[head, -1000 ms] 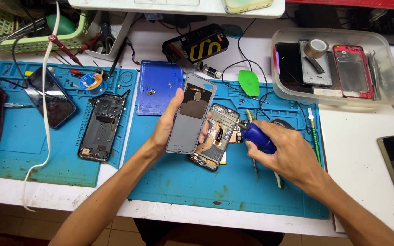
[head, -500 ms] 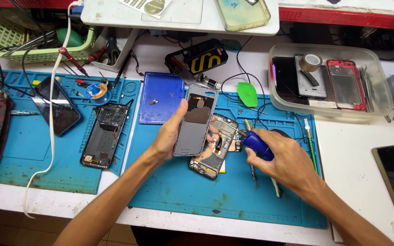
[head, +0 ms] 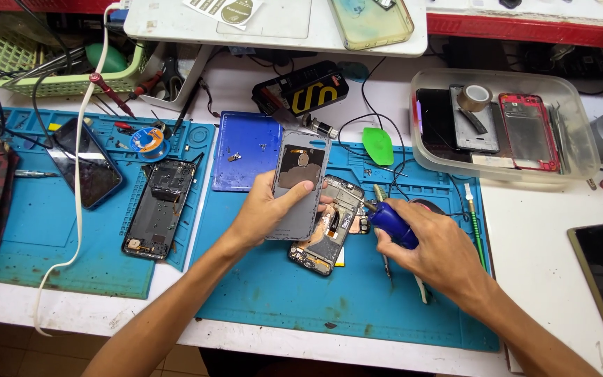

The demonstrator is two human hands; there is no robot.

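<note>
Blue silicone repair mat (head: 280, 293) carries everything I am working over. My left hand (head: 263, 213) is clamped on a grey phone back cover (head: 300, 183), fingers behind it and thumb across its inner face, holding it tilted up off the opened phone (head: 329, 227) that lies on the mat just beneath. My right hand (head: 430, 248) is closed around a blue-handled screwdriver (head: 390, 222), its tip pointing left at the phone's upper right edge; I cannot tell whether the tip sits in a screw or only beside one.

To do this well, I judge the driver should stay square to the screw head with light downward pressure, turned from the fingertips, not the wrist, so it does not slip across the exposed board. The cover is best kept clear of the tip and not flexed, since a ribbon may join it to the body, though none shows. The phone itself lies loose, so steadying its frame with the heel of the left hand would help.

Another stripped phone (head: 160, 208) lies to the left, a blue cover (head: 246, 150) behind, and a clear plastic tray (head: 581, 150) of parts to the right.
</note>
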